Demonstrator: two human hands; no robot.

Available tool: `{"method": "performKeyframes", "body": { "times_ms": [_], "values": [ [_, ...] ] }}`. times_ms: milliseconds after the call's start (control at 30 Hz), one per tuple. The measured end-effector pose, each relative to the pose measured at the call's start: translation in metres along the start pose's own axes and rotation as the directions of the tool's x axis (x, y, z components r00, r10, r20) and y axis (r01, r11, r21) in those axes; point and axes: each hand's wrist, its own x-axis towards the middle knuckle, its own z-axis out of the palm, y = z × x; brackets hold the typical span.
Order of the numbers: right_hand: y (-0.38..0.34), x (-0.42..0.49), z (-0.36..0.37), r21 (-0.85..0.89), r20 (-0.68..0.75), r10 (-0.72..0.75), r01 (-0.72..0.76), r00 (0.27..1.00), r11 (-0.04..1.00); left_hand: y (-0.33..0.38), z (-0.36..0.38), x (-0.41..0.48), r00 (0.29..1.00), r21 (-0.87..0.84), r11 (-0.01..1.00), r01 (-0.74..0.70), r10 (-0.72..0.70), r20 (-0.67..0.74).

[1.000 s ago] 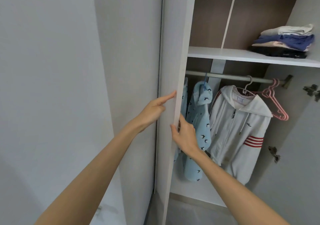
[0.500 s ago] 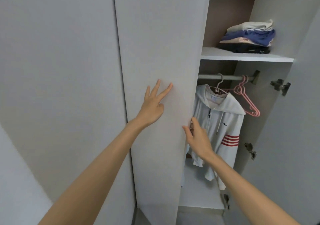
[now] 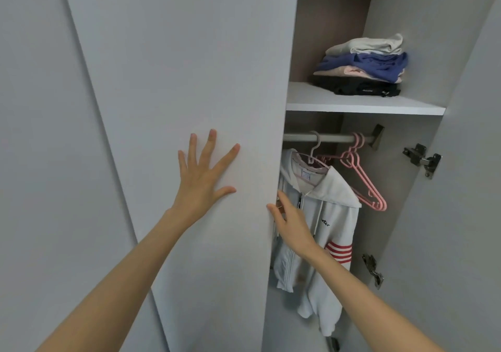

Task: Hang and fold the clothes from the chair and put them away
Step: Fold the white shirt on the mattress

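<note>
My left hand (image 3: 202,178) presses flat with spread fingers on the front of the grey left wardrobe door (image 3: 203,67), which covers most of the opening. My right hand (image 3: 294,224) holds that door's free edge, thumb on the front and fingers behind it. Inside, a white zip hoodie (image 3: 333,232) with red sleeve stripes hangs on the rail (image 3: 333,137). A stack of folded clothes (image 3: 363,67) lies on the shelf (image 3: 352,105) above. The light blue garment is hidden behind the door.
Empty pink hangers (image 3: 366,183) hang on the rail to the right of the hoodie. The right wardrobe door (image 3: 461,216) stands open, with metal hinges (image 3: 421,156) on its inner side. A grey panel fills the left.
The left door has swung further shut, hiding the blue garment. My left hand moved from the door's edge onto its front, and my right hand followed the edge.
</note>
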Motion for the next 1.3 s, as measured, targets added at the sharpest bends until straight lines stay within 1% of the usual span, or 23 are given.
{"method": "performKeyframes", "body": {
  "times_ms": [133,233,400,700,800,900,1033,1100,1200,1300],
  "values": [
    [0.015,0.024,-0.001,0.023,-0.004,0.002,-0.001,1.000,1.000,0.005,0.014,0.014,0.998,0.050,0.998,0.047,-0.046,-0.031],
    [0.024,0.040,-0.001,0.038,-0.017,0.035,-0.034,0.999,0.999,0.007,0.024,0.023,0.996,0.071,0.995,0.075,-0.072,-0.044],
    [0.030,0.063,-0.003,0.062,0.032,0.072,-0.073,0.997,0.995,0.008,0.034,0.035,0.993,0.115,0.987,0.115,-0.110,-0.052],
    [0.033,0.076,-0.007,0.082,0.096,0.143,-0.151,0.985,0.985,0.011,0.037,0.039,0.991,0.132,0.982,0.135,-0.132,-0.026],
    [0.026,0.075,-0.008,0.030,0.103,0.187,-0.191,0.977,0.981,0.018,0.030,0.038,0.988,0.093,0.984,0.153,-0.154,0.002],
    [0.017,0.073,-0.009,-0.053,0.039,0.240,-0.237,0.970,0.970,0.021,0.017,0.034,0.988,0.017,0.988,0.155,-0.155,-0.005],
    [-0.005,0.060,-0.019,-0.054,-0.130,0.266,-0.275,0.955,0.960,0.016,-0.008,0.025,0.994,-0.157,0.985,0.073,-0.085,-0.067],
    [-0.020,0.048,-0.027,-0.038,-0.164,0.240,-0.250,0.957,0.968,0.019,-0.022,0.017,0.992,-0.234,0.971,0.057,-0.081,-0.096],
    [-0.046,0.021,-0.040,-0.029,-0.208,0.185,-0.196,0.960,0.980,0.029,-0.041,0.002,0.991,-0.296,0.953,0.070,-0.100,-0.089],
    [-0.069,-0.017,-0.051,-0.044,-0.258,0.151,-0.167,0.954,0.985,0.043,-0.053,-0.017,0.997,-0.321,0.947,0.028,-0.049,-0.058]
  ]
}}
